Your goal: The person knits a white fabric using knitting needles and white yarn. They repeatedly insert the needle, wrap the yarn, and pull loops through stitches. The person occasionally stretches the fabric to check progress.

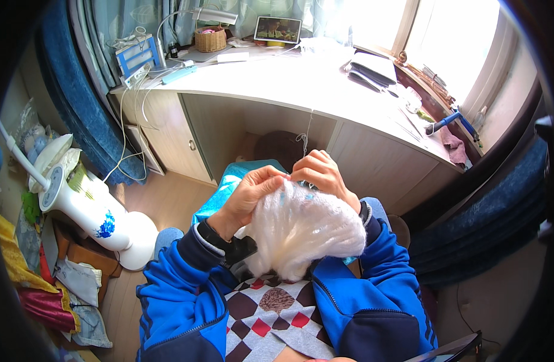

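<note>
A white fluffy knitted piece (pixel 308 226) hangs over my lap, gathered at its top edge. My left hand (pixel 254 192) pinches that edge between thumb and fingers. Close beside it, almost touching, my right hand (pixel 320 174) is curled at the same edge with its fingers bent. A thin strand of white yarn (pixel 304 138) runs down from the desk edge to my right hand. Small blue spots show on the knit near the top. What lies inside my curled right fingers is hidden, and I cannot make out any needle.
Before me stands a white desk (pixel 268 81) with a tablet (pixel 277 30), a wicker basket (pixel 210 39), a desk lamp (pixel 215 16) and dark folders (pixel 372 70). Cables (pixel 123 122) hang at its left. A white floor-standing appliance (pixel 100 217) is at my left. Turquoise cloth (pixel 229 181) lies under my hands.
</note>
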`<action>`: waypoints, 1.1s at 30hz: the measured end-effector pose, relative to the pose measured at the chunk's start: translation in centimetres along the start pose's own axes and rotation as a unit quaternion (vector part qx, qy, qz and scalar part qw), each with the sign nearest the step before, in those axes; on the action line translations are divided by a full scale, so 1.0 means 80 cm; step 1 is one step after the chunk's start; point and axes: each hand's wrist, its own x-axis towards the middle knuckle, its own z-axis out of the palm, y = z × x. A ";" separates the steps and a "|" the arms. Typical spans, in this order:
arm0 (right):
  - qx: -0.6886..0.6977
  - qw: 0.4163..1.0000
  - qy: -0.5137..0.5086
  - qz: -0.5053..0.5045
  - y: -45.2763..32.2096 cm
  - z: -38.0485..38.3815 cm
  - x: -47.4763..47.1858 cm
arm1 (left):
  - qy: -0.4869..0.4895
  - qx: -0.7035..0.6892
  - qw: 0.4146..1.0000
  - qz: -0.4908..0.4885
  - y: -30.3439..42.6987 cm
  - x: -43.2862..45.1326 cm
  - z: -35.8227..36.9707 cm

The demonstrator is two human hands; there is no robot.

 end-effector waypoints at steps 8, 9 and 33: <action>-0.104 0.986 0.133 0.003 -0.016 -0.010 0.005 | -0.038 -0.056 0.997 -0.025 0.009 -0.004 0.014; -0.110 0.983 0.146 0.006 -0.017 -0.010 0.005 | -0.043 -0.067 0.996 -0.030 0.009 -0.005 0.014; -0.093 0.984 0.154 0.003 -0.027 -0.025 0.006 | 0.041 0.142 0.986 0.080 0.020 -0.020 0.043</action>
